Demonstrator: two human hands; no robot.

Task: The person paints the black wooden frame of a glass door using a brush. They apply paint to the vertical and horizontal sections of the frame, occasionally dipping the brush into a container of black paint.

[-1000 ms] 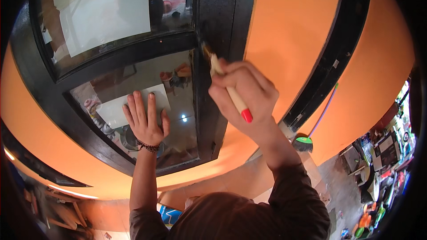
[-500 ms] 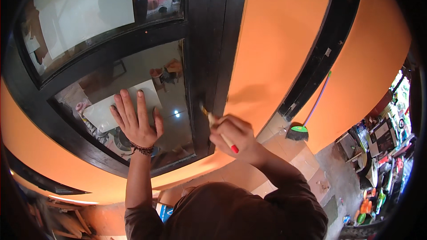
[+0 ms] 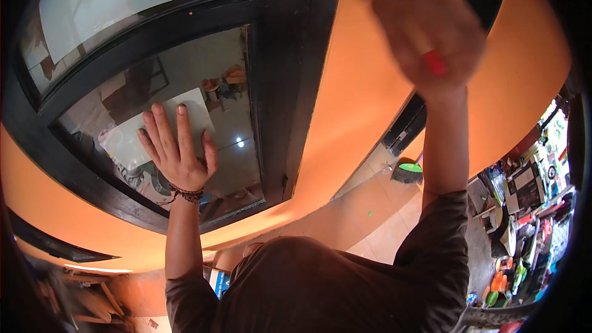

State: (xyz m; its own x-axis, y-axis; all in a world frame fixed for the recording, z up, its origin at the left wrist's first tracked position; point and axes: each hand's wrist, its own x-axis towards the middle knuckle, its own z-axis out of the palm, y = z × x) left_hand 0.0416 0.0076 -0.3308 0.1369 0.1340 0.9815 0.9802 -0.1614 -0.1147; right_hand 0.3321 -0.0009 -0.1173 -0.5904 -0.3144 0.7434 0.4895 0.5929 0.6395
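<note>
My left hand lies with fingers spread against the lower glass pane of a dark-framed window, over a white sheet. Whether that sheet is in front of the glass or behind it, I cannot tell. Dark beaded bands circle the left wrist. Raised at the upper right, in front of the orange wall, my right hand is closed around a paintbrush. Its pale handle ends in a red tip; the bristle end is blurred. The dark wooden frame stands between my hands.
Another white sheet shows in the upper pane. On the right, a green-headed broom stands on the tiled floor near a dark upright post. Assorted clutter fills the far right.
My right hand has lifted the paintbrush off the dark frame, up and to the right. My left hand stays flat on the pane. The whole view has shifted slightly.
</note>
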